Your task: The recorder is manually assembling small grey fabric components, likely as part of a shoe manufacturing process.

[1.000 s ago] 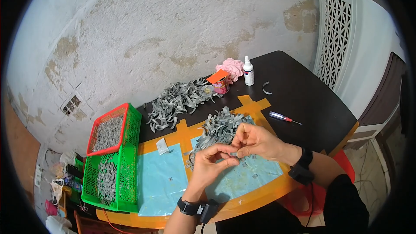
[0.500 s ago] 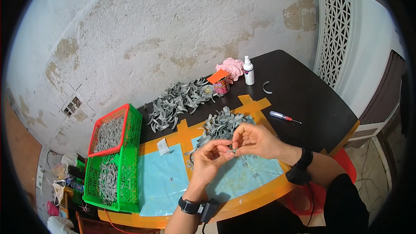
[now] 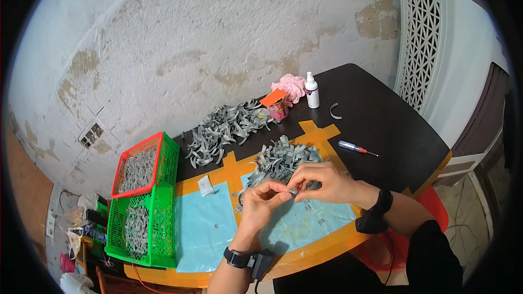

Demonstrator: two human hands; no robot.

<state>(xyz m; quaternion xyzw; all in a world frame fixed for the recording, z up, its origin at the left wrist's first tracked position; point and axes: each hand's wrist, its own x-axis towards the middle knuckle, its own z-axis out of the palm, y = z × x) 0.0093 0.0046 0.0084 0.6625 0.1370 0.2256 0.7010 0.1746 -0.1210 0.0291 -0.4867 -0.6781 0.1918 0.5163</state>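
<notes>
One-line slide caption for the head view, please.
Both hands, left hand and right hand, pinch a small grey strip beside a grey strip pile on the table.

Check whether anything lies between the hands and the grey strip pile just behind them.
Nothing visible does. The left hand and right hand meet over the light blue mat, pinching a small grey piece, and the pile of grey strips lies directly behind them, touching the right hand's fingers.

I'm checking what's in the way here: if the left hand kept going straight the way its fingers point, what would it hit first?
The left hand points up and right, so it would first meet the right hand, whose fingertips pinch the same small grey strip. Beyond lies the near pile of grey strips, though depth is unclear.
</notes>
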